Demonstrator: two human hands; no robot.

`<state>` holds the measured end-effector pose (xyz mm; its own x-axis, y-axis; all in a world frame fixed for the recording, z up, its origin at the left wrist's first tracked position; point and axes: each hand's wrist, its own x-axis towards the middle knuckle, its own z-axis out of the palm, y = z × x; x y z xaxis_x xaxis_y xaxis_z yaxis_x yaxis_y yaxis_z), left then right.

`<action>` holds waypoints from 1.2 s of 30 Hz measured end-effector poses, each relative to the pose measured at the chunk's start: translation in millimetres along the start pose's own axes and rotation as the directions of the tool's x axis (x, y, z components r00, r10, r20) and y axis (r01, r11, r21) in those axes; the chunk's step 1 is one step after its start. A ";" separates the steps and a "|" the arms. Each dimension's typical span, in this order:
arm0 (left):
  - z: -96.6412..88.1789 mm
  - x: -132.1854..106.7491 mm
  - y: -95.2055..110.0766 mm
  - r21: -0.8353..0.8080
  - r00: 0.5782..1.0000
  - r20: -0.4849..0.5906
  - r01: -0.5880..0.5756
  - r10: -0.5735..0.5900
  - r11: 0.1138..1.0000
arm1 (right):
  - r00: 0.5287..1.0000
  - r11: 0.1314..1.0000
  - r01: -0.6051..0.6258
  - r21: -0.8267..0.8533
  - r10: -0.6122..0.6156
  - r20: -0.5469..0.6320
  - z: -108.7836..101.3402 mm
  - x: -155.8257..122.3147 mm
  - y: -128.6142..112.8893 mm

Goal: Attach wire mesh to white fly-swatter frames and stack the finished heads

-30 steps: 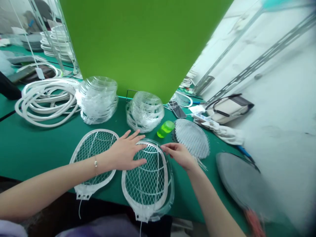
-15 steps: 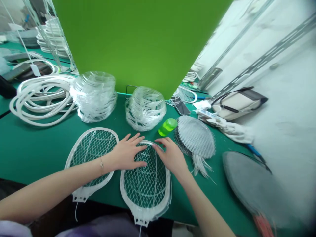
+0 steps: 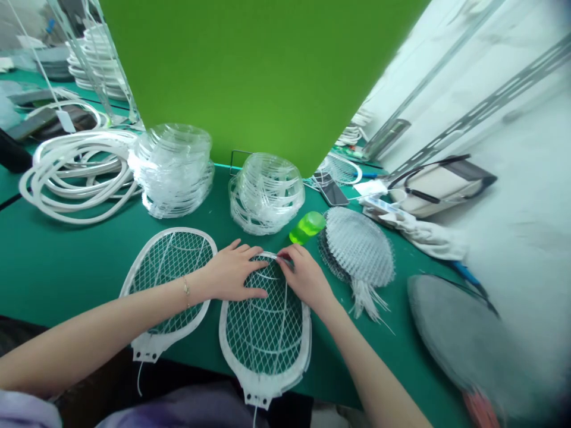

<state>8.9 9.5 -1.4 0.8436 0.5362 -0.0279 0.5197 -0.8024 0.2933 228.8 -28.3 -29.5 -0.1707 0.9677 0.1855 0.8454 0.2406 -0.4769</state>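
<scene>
In front of me lies a white-framed wire-mesh racket head (image 3: 222, 339), like an electric fly swatter's, with its narrow neck toward me. My left hand (image 3: 232, 273) rests flat across its upper left part, fingers spread and a bracelet on the wrist. My right hand (image 3: 304, 276) is pinching the top rim of that frame with its fingertips, close to the left hand's fingers. A second racket head (image 3: 173, 233) lies just left, under my left forearm. A green plastic cup (image 3: 307, 227) stands just beyond my hands.
Beyond are stacks of clear plastic rings (image 3: 173, 169), a white coil of frame strips (image 3: 75, 172) and a pile of wire meshes (image 3: 357, 246). A blurred grey oval pad (image 3: 455, 339), a phone (image 3: 331, 191) and a bag (image 3: 441, 187) lie right. A green panel (image 3: 259, 71) stands behind.
My right hand has come in to the racket's top rim and now pinches it, closer to my left hand. The view has shifted slightly, and the left hand has barely moved.
</scene>
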 end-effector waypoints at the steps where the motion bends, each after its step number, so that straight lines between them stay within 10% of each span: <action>1: -0.9 0.2 0.1 -0.003 1.000 0.005 0.002 -0.002 1.000 | 1.000 1.000 -0.013 0.004 0.013 -0.019 1.5 -0.6 0.2; 36: 5.3 4.6 -0.3 -0.022 0.994 -0.009 -0.108 0.107 0.994 | 0.997 0.997 -0.074 -0.008 0.074 -0.038 2.4 2.4 -0.3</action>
<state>13.3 10.8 -6.8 0.8934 0.4492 0.0120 0.4228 -0.8495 0.3155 226.9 -25.9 -31.0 -0.0885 0.9791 0.1828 0.8599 0.1678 -0.4822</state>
